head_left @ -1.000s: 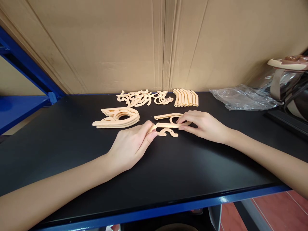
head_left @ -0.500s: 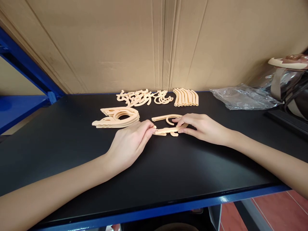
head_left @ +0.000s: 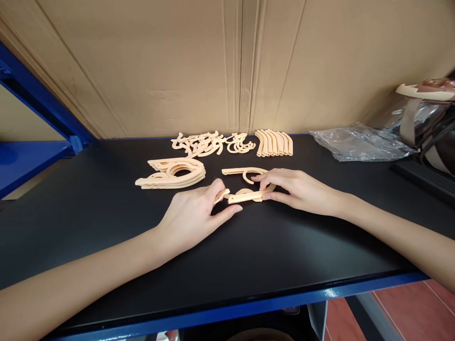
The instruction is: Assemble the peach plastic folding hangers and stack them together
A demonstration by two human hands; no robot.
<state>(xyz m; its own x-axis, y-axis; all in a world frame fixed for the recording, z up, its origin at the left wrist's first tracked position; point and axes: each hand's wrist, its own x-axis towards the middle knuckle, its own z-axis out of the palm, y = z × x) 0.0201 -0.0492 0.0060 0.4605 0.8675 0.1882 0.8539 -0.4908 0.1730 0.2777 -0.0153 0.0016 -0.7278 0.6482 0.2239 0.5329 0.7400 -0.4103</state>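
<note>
My left hand (head_left: 194,215) and my right hand (head_left: 296,189) meet near the middle of a black table (head_left: 106,227). Between them they grip a flat peach plastic hanger arm (head_left: 245,196), the left pinching its left end, the right closed on its right end. A curved hook piece (head_left: 245,191) lies under or against that arm; how they join is hidden. Another peach arm with a hook (head_left: 245,172) lies on the table just behind, apart from both hands.
A stack of assembled peach hangers (head_left: 172,173) sits to the left. Behind lie a heap of loose hooks (head_left: 209,142) and a row of curved arms (head_left: 274,143). Crumpled clear plastic (head_left: 359,143) and a bag (head_left: 426,118) are at the right. Cardboard (head_left: 227,66) walls the back.
The held arm has dropped lower onto the hook piece and tilted slightly. My left thumb has stretched out toward the right. The head view has barely shifted.
</note>
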